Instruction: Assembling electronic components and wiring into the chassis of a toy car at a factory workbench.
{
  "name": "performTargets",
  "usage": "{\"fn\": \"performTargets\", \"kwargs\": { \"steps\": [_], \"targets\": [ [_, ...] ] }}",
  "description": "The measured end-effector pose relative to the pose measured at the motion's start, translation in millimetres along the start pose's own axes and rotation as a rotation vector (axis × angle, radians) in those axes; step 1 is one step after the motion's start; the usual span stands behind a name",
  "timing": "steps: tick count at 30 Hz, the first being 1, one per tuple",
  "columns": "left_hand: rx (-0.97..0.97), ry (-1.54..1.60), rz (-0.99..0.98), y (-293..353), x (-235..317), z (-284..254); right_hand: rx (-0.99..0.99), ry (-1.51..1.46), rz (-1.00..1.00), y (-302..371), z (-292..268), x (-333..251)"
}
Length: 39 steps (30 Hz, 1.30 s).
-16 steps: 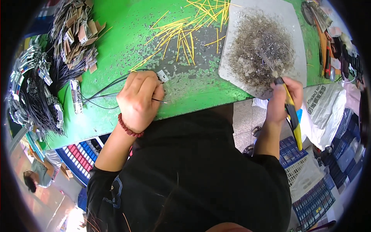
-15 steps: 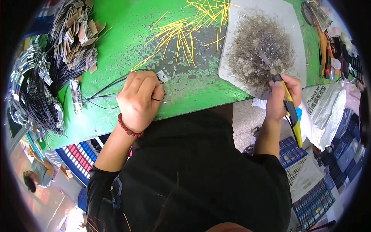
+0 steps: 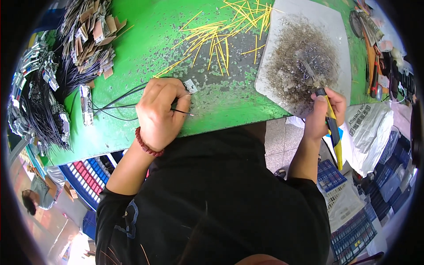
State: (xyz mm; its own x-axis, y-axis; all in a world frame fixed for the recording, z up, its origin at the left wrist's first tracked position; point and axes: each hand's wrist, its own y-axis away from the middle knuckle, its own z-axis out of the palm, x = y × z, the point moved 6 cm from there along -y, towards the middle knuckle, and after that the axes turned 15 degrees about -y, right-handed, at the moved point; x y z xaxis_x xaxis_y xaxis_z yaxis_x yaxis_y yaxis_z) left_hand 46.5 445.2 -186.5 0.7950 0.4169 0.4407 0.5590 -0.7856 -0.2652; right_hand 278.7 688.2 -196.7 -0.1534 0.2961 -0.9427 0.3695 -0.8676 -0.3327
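Note:
My left hand rests on the green table with its fingers closed round a thin black cable. The cable's tip pokes out to the right of the fingers, and more black strands trail off to the left. A small pale connector piece lies just beyond the knuckles. In my right hand is a black-and-yellow soldering iron, gripped by its handle. Its metal end points away from me, over the dark, gritty residue on a pale board. Bits of fine wire are tangled there.
Thin yellow tubes lie scattered at the table's far middle. At the left are piles of black cables with metal connectors and card tabs. Hand tools crowd the far right. A white sack hangs beside the table's right edge.
The whole view has shifted slightly, with the table's contents now a little further right. Both hands keep their grips; the cable tip and soldering iron have barely moved.

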Motion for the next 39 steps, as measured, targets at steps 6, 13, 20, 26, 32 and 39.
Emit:
{"fn": "performTargets", "kwargs": {
  "steps": [6,13,20,26,32,39],
  "targets": [
    [0.029,-0.020,-0.001,4,-4,-2,-0.056,-0.095,-0.097,6,6,-2],
    [0.120,-0.029,0.021,4,-5,1,-0.328,-0.243,0.086,43,66,-20],
    [0.111,-0.029,-0.050,7,-7,1,-0.498,-0.352,0.263,75,112,-8],
    [0.123,-0.036,-0.062,8,-8,3,-0.640,-0.305,0.183,74,121,-7],
    [0.148,-0.082,-0.045,8,-7,3,-0.674,-0.246,0.132,73,125,-12],
    [0.143,-0.090,-0.058,9,-7,4,-0.702,-0.214,0.141,73,125,-12]
  ]
}}
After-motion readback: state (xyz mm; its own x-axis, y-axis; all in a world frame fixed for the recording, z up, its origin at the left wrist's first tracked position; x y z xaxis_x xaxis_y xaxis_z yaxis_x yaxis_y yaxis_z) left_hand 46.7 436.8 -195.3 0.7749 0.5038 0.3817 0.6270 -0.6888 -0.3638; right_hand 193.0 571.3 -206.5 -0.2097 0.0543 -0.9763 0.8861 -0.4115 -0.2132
